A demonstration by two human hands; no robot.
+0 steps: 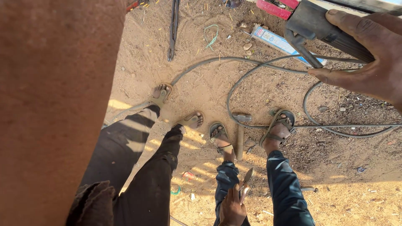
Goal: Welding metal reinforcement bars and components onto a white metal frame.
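Head view: right hand (368,54) is closing around a dark welding electrode holder (322,29), by its ribbed handle.
Handling: probably heavy, stiff (cable (268,62) is dragging).
Left hand: forearm only, grip impossible to tell.

Right hand (368,54) wraps a dark tool handle (331,31), matt and ribbed, plastic by the look, with a dull metal lever (303,50). Below, rough, grainy sand (201,92), a smooth grey rubbery cable (251,62), glossy dark trousers (284,188), worn strap sandals (278,125).
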